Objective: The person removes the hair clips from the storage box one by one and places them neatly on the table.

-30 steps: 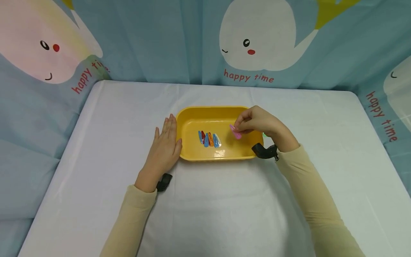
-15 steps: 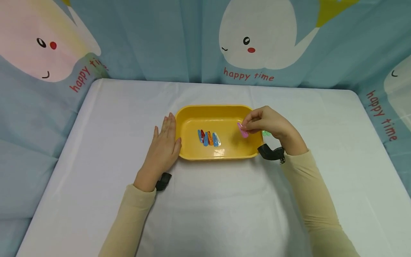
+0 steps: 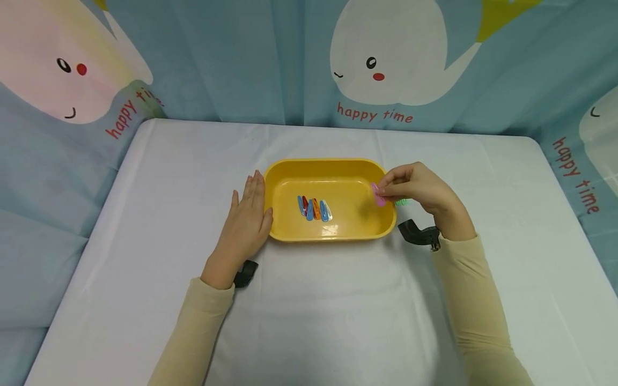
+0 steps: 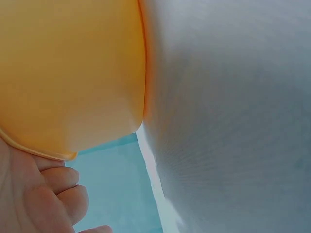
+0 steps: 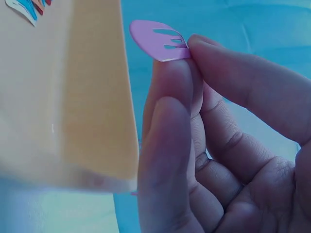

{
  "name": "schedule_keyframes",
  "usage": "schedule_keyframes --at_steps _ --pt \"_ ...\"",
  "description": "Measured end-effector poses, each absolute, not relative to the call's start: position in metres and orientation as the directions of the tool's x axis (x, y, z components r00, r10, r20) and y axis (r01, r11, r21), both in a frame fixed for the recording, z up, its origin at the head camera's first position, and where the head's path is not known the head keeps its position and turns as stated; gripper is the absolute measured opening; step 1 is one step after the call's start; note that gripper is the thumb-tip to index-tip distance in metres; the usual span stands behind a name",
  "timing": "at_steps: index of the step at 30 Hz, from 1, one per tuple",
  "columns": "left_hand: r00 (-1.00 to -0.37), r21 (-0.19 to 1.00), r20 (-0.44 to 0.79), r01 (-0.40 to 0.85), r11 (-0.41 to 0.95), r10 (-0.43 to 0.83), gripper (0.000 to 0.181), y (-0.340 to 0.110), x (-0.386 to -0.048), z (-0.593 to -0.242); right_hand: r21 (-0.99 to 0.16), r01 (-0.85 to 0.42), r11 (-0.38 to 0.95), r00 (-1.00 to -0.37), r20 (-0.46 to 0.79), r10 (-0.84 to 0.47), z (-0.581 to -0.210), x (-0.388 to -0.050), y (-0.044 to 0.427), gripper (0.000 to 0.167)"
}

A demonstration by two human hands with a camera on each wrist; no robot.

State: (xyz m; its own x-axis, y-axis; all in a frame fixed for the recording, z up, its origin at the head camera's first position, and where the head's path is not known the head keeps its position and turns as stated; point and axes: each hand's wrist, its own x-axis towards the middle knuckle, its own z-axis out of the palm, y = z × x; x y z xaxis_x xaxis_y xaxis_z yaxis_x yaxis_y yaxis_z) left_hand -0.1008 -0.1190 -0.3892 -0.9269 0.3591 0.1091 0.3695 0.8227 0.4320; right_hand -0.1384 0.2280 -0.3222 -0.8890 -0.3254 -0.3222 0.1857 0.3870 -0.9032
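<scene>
Between thumb and fingertips my right hand [image 3: 425, 190] pinches a pink snap hair clip [image 3: 378, 195], held over the right end of a yellow tray [image 3: 333, 236]. The right wrist view shows the pink clip [image 5: 158, 41] up close, just past the tray's wall [image 5: 97, 97]. My left hand [image 3: 243, 222] lies with straight fingers along the tray's left rim, touching it. Inside the tray, left of its middle, several hair clips [image 3: 315, 209] in blue, red, orange and white lie side by side in a row.
Just outside the tray's right end, partly behind my right hand, lies something green [image 3: 402, 202] on the white tablecloth [image 3: 328, 321]. A blue curtain [image 3: 241, 64] with printed whales hangs behind the table's far edge.
My right hand has moved to the right with the pink hair clip, from over the tray's inside to near its right rim. The left hand and the row of clips stay put.
</scene>
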Motion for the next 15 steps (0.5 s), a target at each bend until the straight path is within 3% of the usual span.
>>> schedule_keyframes --at_steps 15 --pt "-0.924 0.435 0.113 0.377 0.818 0.366 0.064 -0.12 -0.1 -0.389 -0.937 0.168 0.307 -0.937 -0.249 -0.246 -0.332 -0.131 0.258 0.006"
